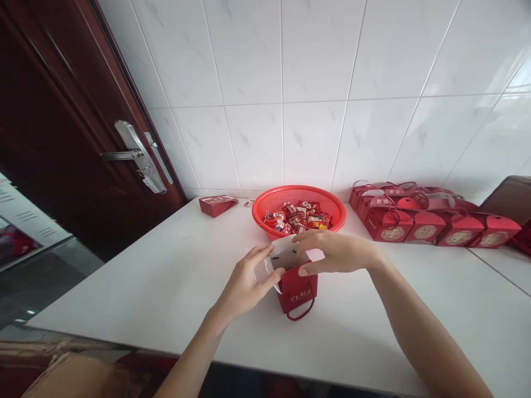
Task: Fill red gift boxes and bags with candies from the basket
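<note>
A small red candy box (296,290) stands upright on the table in front of me, its top flaps raised and its white inside showing. It has gold lettering and a red cord handle (302,316) hanging down its front. My left hand (249,282) grips the box's left side, with the thumb at the front edge and the fingers by the white left flap. From the right, my right hand (332,251) holds the upper part, thumb on the front panel and fingertips at the back flap. Just behind the box sits a red plastic basket (258,213) with several wrapped candies (301,215).
Several red boxes with cord handles (427,226) are closed and packed together at the right against the tiled wall (315,72). A red box piece (218,204) lies at the back left. Beyond the white table's (166,276) left edge is a dark wooden door (62,99).
</note>
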A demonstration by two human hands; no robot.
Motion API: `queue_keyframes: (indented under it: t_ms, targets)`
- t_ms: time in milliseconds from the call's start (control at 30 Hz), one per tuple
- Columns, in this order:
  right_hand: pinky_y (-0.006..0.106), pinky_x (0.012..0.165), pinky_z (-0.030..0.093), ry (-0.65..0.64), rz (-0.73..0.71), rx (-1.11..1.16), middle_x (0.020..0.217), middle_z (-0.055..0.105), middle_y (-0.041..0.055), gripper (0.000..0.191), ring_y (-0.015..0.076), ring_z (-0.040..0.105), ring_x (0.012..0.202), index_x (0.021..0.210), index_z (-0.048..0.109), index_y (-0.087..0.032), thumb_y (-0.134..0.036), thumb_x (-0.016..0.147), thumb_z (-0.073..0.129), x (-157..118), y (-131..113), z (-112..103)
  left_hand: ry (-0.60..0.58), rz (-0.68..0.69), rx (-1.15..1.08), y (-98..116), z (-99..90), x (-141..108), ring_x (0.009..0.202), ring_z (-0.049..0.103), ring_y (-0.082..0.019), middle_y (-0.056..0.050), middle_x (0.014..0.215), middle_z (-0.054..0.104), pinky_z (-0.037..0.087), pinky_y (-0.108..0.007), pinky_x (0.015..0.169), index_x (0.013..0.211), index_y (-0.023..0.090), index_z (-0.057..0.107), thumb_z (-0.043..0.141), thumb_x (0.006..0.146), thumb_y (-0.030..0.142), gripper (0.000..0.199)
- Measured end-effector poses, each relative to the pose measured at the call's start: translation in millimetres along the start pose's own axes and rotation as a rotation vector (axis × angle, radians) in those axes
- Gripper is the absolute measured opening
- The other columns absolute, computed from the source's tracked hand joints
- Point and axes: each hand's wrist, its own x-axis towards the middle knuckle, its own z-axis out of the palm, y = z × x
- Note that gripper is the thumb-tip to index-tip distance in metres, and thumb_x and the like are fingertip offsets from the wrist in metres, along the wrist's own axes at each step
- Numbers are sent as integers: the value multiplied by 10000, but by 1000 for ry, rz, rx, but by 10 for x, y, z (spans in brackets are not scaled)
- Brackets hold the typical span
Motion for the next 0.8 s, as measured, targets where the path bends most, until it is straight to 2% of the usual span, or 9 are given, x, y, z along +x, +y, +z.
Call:
queue_keyframes:
  t_ms: [67, 133, 333, 567, 667, 800]
  targets:
    - [346, 833, 506, 7, 65, -32, 1240, 673, 88, 266, 281, 626, 1134, 948, 721, -217, -460, 841, 726, -68, 78, 46, 18, 2, 13, -2, -6, -11, 1269, 607, -299, -111, 1353, 650, 495, -441, 1082, 1295, 197, 655, 657, 856, 446, 504]
    - [374, 870, 505, 50, 95, -27, 1213, 678, 80, 248, 272, 624, 1123, 1018, 681, -228, -429, 874, 694, -139, 141, 110, 25, 6, 12, -9, -5, -22, 1277, 603, -300, -107, 1358, 651, 501, -441, 1076, 1288, 203, 660, 655, 857, 427, 485]
    - [401, 897, 515, 384, 128, 30, 1195, 669, 63, 124, 247, 631, 1073, 947, 580, -239, -280, 876, 674, -264, 242, 453, 13, 59, -1, -23, 19, -43, 1190, 649, -274, -93, 1264, 698, 526, -410, 1011, 1226, 216, 653, 607, 899, 437, 398]
    - [444, 971, 523, 661, 78, 95, 1236, 659, 75, 372, 260, 617, 1153, 1234, 546, -270, -312, 888, 674, -312, 394, 814, -2, 105, 10, -56, 50, -81, 1108, 655, -258, -86, 1172, 709, 517, -393, 971, 1147, 223, 643, 588, 917, 457, 332]
    - [447, 952, 544, 738, 93, 101, 1235, 667, 83, 372, 265, 631, 1143, 1252, 542, -268, -304, 898, 651, -324, 430, 936, -21, 111, -5, -58, 68, -94, 1115, 641, -260, -85, 1163, 705, 504, -398, 980, 1138, 231, 658, 581, 924, 472, 331]
    - [434, 922, 566, 772, 86, 116, 1177, 698, 74, 322, 248, 659, 1081, 1231, 560, -261, -278, 915, 618, -334, 437, 1039, -76, 155, -47, -65, 103, -93, 1146, 603, -276, -86, 1173, 691, 482, -420, 1000, 1169, 237, 657, 611, 897, 481, 369]
